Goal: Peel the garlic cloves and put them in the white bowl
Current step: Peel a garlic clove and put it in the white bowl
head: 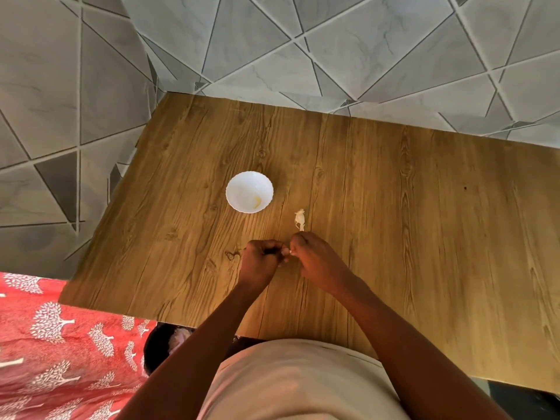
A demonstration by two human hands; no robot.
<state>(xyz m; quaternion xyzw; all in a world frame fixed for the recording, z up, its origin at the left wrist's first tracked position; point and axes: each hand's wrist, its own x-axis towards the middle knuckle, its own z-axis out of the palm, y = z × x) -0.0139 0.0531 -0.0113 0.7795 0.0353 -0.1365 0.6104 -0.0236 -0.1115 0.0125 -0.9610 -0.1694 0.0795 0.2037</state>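
Head view, looking down on a wood-grain desk (394,207) set against a wall of grey triangular tiles (272,40).

Both hands meet over the desk, just nearer the person than the white bowl (249,191). Left hand (261,262): fingers curled in tight, knuckles up. Right hand (315,262): fingers also curled, fingertips turned toward the left hand. Between the two sets of fingertips a small white bit shows, the garlic clove (290,251), pinched from both sides; most of it is hidden by the fingers, so how much skin is on it I cannot tell.

White bowl: scalloped rim, upright on the desk, beyond the left hand and apart from it. A small yellowish curved piece (257,202) lies inside, on the side of the bowl nearest the person; too small to say whether it is a peeled clove.

Garlic skin (299,219): a pale papery scrap lying on the desk to the right of the bowl, just beyond the right hand's knuckles, apart from the bowl.

Left of the desk, nearer than the bowl: red cloth with a white tree print (60,344).
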